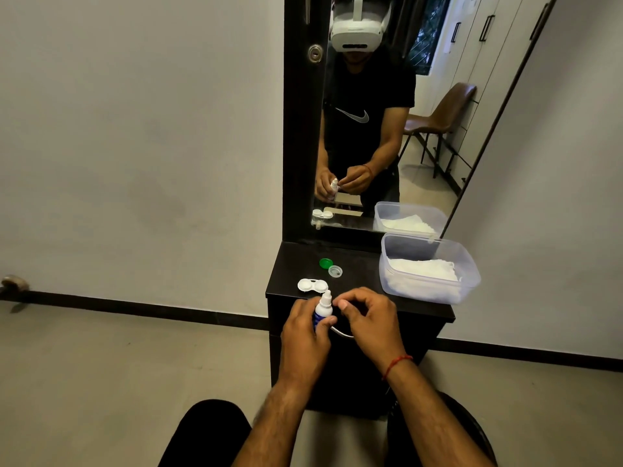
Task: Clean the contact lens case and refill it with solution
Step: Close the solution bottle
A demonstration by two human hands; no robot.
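The white contact lens case (313, 285) lies on the dark dresser top (364, 267) with both wells uncovered. Its green lid (326, 263) and its pale clear lid (335, 271) lie just behind it. My left hand (303, 335) grips a small white solution bottle with a blue label (324, 306), held upright at the dresser's front edge, its tapered nozzle bare. My right hand (369, 320) is right beside the nozzle, thumb and fingers curled together. Whether a cap sits inside those fingers is hidden.
A clear plastic tub (435, 294) holding white tissues stands on the right of the dresser top. A tall mirror (371, 129) rises behind and reflects the person and a brown chair. A metal drawer handle (342, 333) shows below my hands. Grey wall lies to the left.
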